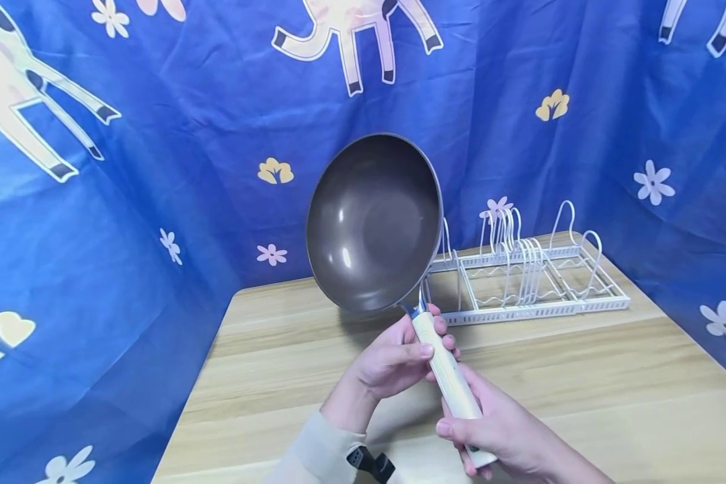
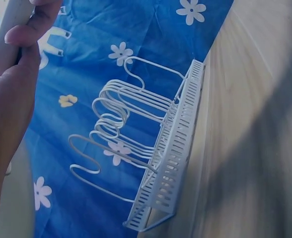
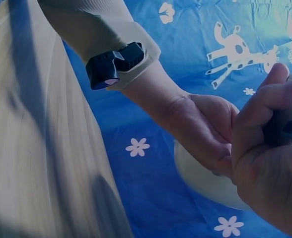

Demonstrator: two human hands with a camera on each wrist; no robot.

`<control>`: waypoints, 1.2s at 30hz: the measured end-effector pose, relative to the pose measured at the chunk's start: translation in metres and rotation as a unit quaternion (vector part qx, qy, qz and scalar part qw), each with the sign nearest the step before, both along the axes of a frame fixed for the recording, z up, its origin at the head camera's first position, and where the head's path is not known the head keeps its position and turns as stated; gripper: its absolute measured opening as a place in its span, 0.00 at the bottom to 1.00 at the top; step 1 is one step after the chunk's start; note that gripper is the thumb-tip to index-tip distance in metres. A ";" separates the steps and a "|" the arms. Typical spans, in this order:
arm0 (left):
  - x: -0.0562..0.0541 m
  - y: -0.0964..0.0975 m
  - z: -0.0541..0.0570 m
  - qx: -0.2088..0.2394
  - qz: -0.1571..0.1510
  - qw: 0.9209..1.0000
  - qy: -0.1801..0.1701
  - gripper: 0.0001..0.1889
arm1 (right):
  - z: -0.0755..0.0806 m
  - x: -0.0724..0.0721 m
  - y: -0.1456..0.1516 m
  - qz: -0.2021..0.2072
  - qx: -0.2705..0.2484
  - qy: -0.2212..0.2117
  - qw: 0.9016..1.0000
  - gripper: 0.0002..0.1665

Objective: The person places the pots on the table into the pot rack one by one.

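Note:
Both hands hold a deep frying pan [image 1: 372, 222] by its pale handle, the dark brown inside turned toward the head camera and the pan tilted up above the table. My left hand [image 1: 393, 359] grips the handle [image 1: 448, 376] near the pan end, thumb lying across the top. Lower down, my right hand [image 1: 496, 423] grips the handle close to its end. In the left wrist view the left hand [image 2: 17, 84] wraps the handle at the upper left. The right wrist view shows the right hand [image 3: 270, 158] curled round the handle's end, and part of the pan's pale outside [image 3: 200, 181].
A white wire rack [image 1: 538, 309] with upright loops stands at the back right of the wooden table [image 1: 266, 376], partly behind the pan. Blue patterned curtain [image 1: 206, 134] hangs behind and along both sides. A black camera [image 3: 104, 69] is strapped on the left sleeve.

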State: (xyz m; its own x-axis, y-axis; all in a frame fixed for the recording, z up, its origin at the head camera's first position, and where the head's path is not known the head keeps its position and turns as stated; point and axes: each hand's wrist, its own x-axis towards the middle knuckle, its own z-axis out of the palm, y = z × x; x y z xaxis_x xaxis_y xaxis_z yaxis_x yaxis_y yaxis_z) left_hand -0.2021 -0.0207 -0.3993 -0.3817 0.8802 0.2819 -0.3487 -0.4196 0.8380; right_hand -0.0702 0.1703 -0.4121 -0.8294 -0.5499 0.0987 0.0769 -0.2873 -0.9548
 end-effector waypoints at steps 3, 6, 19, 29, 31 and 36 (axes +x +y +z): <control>-0.001 0.005 0.003 -0.007 -0.002 1.000 0.002 0.22 | 0.002 0.001 0.001 -0.013 0.010 0.010 1.000 0.40; -0.002 0.009 0.006 -0.017 0.000 1.000 -0.002 0.24 | 0.003 0.003 0.001 -0.031 0.026 0.020 0.999 0.41; -0.005 0.036 0.021 -0.055 -0.003 0.998 -0.001 0.26 | 0.006 0.012 0.008 -0.127 0.139 0.011 0.982 0.58; -0.008 0.056 0.027 -0.061 -0.026 0.998 0.017 0.20 | 0.003 0.017 0.009 -0.206 0.218 0.029 0.954 0.55; -0.009 0.059 0.029 -0.061 -0.037 0.997 0.017 0.21 | 0.004 0.018 0.010 -0.226 0.237 0.027 0.944 0.54; -0.011 0.065 0.035 -0.081 -0.048 0.995 0.024 0.24 | 0.005 0.020 0.010 -0.269 0.274 0.031 0.923 0.58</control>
